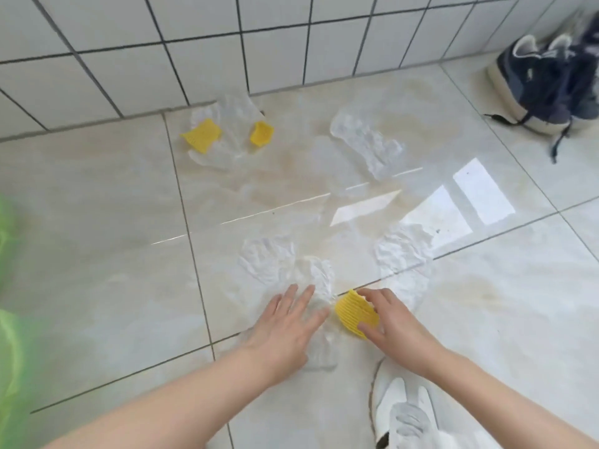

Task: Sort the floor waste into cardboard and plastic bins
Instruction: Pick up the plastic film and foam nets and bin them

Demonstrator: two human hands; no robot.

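Crumpled clear plastic bags lie scattered on the tiled floor: one (pixel 275 264) just ahead of my hands, one (pixel 403 254) to the right, one (pixel 366 144) farther back. Two yellow foam nets (pixel 202 136) (pixel 262 133) rest on another clear bag (pixel 227 124) near the wall. My right hand (pixel 389 322) is closed around a third yellow foam net (pixel 351 314) on the floor. My left hand (pixel 285 325) lies flat, fingers spread, on the near clear plastic.
A white tiled wall (pixel 194 43) closes the far side. Dark blue sneakers (pixel 547 82) sit at the back right. A white shoe (pixel 402 406) is at the bottom, below my right arm. A blurred green bag (pixel 9 319) fills the left edge.
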